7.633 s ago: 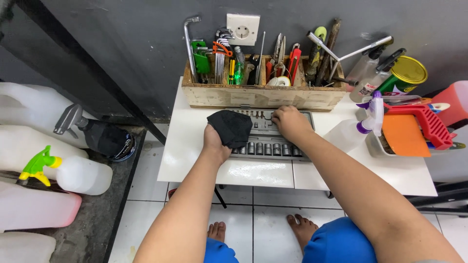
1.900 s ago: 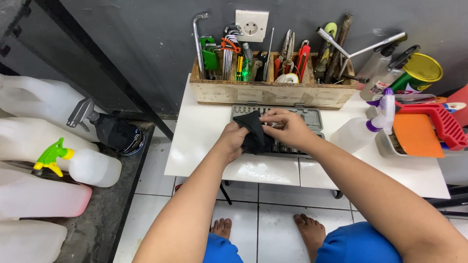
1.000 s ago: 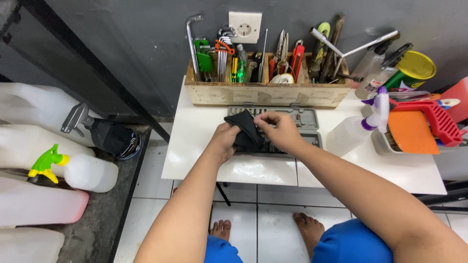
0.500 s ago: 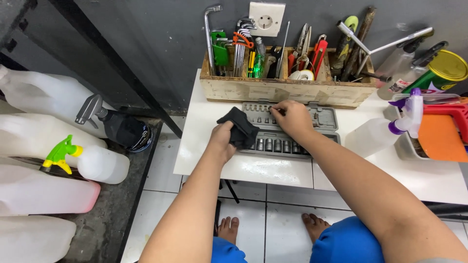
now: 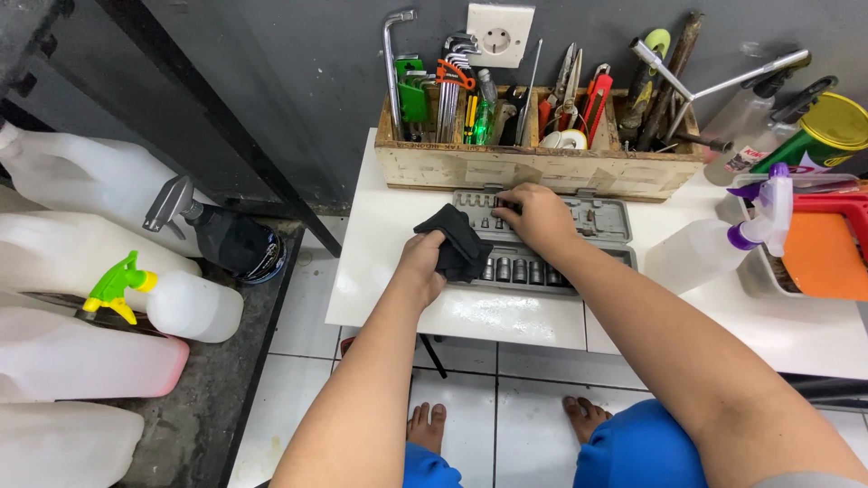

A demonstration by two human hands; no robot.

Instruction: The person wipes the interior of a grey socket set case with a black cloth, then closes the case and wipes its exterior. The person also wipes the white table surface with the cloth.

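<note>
Both hands work: left hand (image 5: 423,264) grips black cloth (image 5: 455,242), right hand (image 5: 540,217) pinches into socket tray (image 5: 604,220).

Green can (image 5: 827,136) (yellow lid) far right, labelled clear bottle (image 5: 743,154) beside

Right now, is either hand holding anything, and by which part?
The left hand grips a black cloth by its bunched near edge. The right hand rests fingertips on the socket set case; any grasp cannot be told.

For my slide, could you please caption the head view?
Left hand holds a crumpled black cloth while right hand touches the grey plastic socket-set tray on a white table.
</note>
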